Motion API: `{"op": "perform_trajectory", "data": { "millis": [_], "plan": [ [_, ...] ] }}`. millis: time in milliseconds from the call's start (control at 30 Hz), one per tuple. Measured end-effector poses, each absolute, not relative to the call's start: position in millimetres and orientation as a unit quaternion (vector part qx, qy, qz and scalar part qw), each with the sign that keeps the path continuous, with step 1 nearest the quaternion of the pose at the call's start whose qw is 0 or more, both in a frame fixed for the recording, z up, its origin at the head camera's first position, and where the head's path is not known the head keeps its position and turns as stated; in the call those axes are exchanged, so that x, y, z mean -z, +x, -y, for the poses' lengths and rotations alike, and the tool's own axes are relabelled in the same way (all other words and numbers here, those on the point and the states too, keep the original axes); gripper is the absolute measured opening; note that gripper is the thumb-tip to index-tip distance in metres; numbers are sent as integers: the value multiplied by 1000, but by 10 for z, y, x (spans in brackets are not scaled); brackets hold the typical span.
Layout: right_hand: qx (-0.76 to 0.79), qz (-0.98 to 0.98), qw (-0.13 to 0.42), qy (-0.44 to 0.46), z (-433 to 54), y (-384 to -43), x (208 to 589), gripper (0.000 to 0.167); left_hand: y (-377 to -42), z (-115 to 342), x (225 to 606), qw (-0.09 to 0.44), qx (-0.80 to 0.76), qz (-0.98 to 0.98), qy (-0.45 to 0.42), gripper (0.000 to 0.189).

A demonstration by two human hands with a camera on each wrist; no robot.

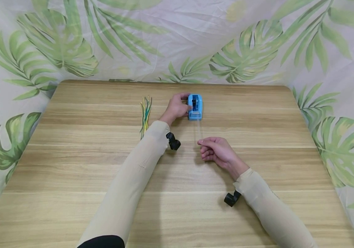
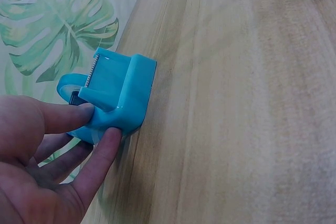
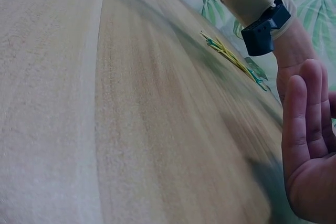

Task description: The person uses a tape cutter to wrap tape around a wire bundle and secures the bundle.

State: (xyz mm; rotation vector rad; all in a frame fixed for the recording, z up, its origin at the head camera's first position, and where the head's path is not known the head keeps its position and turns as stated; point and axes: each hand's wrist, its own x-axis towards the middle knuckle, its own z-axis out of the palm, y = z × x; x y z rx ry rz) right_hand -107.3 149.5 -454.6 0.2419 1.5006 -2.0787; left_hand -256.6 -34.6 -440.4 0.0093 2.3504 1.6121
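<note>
Near the table's back edge stands a blue tape dispenser (image 1: 195,115), its toothed cutter facing the person in the head view. My left hand (image 1: 177,107) grips its left side; in the left wrist view the fingers (image 2: 107,153) lie against the blue body (image 2: 137,87). A strip of clear tape (image 1: 199,129) stretches from the cutter toward the front. My right hand (image 1: 218,151) pinches the strip's free end between thumb and forefinger, its other fingers curled beneath. In the right wrist view only part of that hand (image 3: 310,145) shows, and the pinch is hidden.
A loose bundle of green and yellow wires (image 1: 146,115) lies left of the left hand, partly behind the forearm. The wooden table (image 1: 71,165) meets a leaf-patterned cloth (image 1: 177,41) at the back and sides. Black wrist cameras (image 1: 173,142) stick out from both sleeves.
</note>
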Motion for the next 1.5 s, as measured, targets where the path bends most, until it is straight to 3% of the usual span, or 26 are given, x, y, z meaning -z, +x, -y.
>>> {"op": "perform_trajectory", "data": {
  "millis": [633, 1500],
  "plan": [
    [763, -575, 287, 69, -1492, -987, 4531, 14, -2604, 355, 4440, 151, -559, -815, 3, 60],
    [770, -566, 289, 58, -1519, -935, 4494, 17, -2595, 351, 4435, 145, -559, -816, 6, 60]
  ]
}}
